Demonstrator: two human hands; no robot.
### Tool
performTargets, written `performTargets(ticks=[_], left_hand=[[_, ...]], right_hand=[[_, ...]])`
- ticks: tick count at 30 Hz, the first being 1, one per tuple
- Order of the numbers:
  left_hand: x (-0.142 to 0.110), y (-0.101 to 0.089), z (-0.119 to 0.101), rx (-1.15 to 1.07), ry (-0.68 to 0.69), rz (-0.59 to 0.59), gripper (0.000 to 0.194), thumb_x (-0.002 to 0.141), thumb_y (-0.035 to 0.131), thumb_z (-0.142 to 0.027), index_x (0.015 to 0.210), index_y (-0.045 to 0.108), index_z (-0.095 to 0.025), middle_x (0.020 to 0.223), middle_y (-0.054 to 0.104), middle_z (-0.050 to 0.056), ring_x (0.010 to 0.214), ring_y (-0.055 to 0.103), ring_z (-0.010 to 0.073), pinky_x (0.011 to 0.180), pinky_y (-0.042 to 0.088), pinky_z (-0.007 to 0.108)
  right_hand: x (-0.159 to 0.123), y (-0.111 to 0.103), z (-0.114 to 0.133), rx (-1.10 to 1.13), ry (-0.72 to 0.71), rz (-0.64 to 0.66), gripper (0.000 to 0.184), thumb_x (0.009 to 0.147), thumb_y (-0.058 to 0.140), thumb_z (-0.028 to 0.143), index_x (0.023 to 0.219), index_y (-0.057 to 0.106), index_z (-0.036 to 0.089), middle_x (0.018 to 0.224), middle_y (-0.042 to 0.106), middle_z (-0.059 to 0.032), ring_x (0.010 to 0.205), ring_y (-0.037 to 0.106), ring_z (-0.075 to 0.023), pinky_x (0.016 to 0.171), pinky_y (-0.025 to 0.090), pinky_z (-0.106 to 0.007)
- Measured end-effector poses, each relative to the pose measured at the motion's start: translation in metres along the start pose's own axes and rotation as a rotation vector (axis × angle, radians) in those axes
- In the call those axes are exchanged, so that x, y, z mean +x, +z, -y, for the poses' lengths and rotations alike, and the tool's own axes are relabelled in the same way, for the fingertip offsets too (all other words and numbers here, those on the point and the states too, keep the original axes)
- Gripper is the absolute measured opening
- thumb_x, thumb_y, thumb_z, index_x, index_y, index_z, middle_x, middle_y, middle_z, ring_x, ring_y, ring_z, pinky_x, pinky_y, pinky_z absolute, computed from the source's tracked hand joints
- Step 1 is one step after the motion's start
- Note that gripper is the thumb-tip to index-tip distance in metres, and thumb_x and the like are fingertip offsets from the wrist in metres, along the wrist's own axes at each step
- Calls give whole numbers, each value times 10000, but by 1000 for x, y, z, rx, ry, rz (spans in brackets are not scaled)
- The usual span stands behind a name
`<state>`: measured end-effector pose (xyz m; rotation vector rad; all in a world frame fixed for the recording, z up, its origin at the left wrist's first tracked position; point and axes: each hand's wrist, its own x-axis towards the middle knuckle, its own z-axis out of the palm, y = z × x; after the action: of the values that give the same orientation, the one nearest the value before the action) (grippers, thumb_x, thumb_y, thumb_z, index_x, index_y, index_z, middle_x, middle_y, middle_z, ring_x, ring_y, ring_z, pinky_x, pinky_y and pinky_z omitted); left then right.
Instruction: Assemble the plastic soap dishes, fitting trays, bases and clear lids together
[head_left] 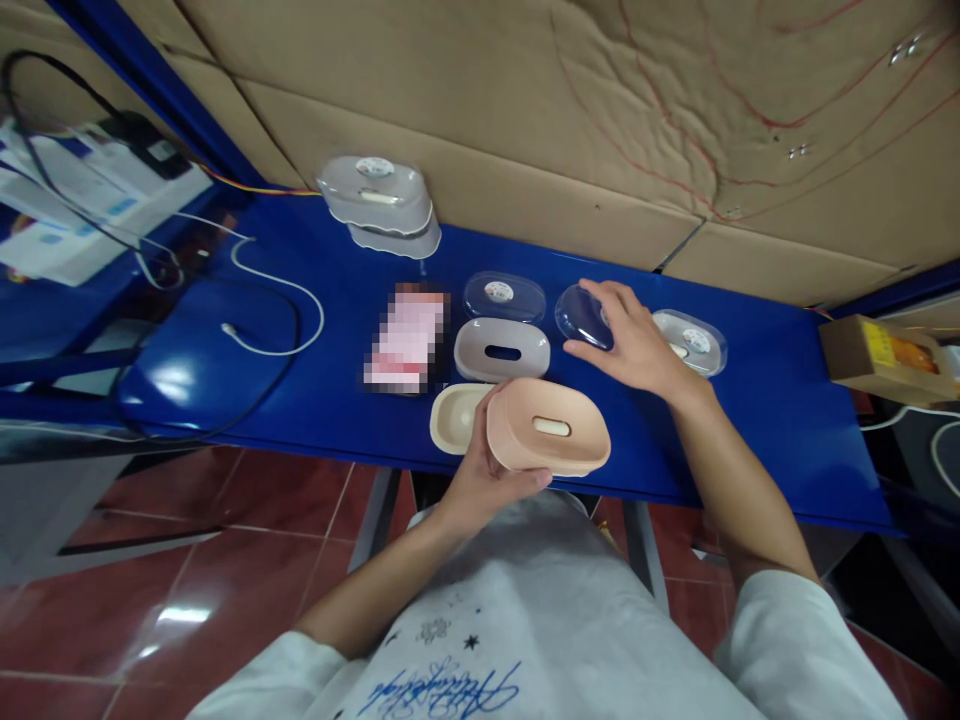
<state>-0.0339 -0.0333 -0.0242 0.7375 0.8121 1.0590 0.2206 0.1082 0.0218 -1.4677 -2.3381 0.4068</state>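
My left hand (487,460) is wrapped round a peach-coloured oval container (551,408) with a slot and a cream bar in its top, held above the table's front edge. Behind it lies a cream oval tray (452,418), partly hidden by that hand. My right hand (626,335) has its thumb and fingers at the sides of a clear oval lid (581,315), gripping it at the table. A grey oval piece with an open slot (502,362) lies in the middle, and another clear lid (506,298) with a round sticker sits just behind it.
A stack of grey containers (382,205) stands at the back left. A lidded pale container (694,342) is right of my right hand. A blurred-out pink rectangular object (409,340), a white cable (319,310) and a cardboard box (885,358) are on the blue table (772,440).
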Motion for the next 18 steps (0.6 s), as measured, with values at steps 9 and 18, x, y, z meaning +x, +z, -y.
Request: performTargets(ticks=[9, 18], left_hand=[[3, -3, -2, -54, -47, 44, 1149, 686, 998, -302, 1640, 360, -369, 1714, 460, 109, 1586, 437, 386, 1284, 420, 550], [3, -1, 3, -56, 10, 71, 1043, 714, 995, -364, 1598, 441, -340, 1679, 507, 119, 1555, 480, 387, 1260, 458, 549]], right_hand=[[23, 24, -41, -137, 79, 120, 985, 974, 600, 730, 1707, 317, 136, 1770, 299, -276, 1658, 275, -477, 1332, 222, -705], [-72, -2, 58, 382, -272, 301, 1095, 891, 754, 731, 1751, 175, 380, 1814, 300, -79, 1670, 320, -353, 1328, 393, -575]])
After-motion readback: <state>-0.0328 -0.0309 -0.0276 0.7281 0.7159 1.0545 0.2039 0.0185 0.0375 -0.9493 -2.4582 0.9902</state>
